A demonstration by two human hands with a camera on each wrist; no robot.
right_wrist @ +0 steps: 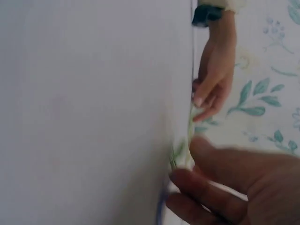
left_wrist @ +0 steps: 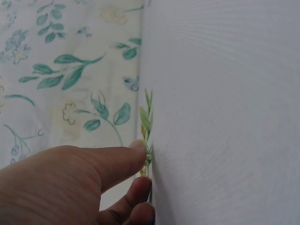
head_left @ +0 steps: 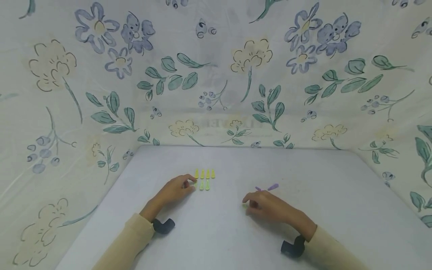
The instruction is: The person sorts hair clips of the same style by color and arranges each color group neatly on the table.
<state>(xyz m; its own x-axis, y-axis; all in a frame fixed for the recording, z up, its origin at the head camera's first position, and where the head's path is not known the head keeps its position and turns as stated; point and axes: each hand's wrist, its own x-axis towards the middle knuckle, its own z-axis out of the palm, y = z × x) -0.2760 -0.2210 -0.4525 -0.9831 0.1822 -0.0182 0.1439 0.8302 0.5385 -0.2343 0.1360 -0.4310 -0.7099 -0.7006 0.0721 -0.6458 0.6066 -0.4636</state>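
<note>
My left hand (head_left: 176, 188) is at the left end of a row of light green hair clips (head_left: 207, 185). Its thumb and forefinger pinch the end green hair clip (head_left: 195, 185), close over the table. Just behind, several yellow hair clips (head_left: 207, 174) stand side by side in a second row. Further right, my right hand (head_left: 268, 207) holds another green hair clip (head_left: 244, 205) between thumb and fingertips, mostly hidden by them. In the right wrist view that green clip (right_wrist: 174, 157) pokes out past the fingers. Purple hair clips (head_left: 273, 186) lie just beyond the right hand, one partly covered.
The white table (head_left: 216, 240) stretches under both hands. A flower-patterned cloth (head_left: 216, 75) hangs behind it and along both sides. Dark bands with a camera mount (head_left: 293, 248) sit at the wrists, below the beige sleeves (head_left: 332, 247).
</note>
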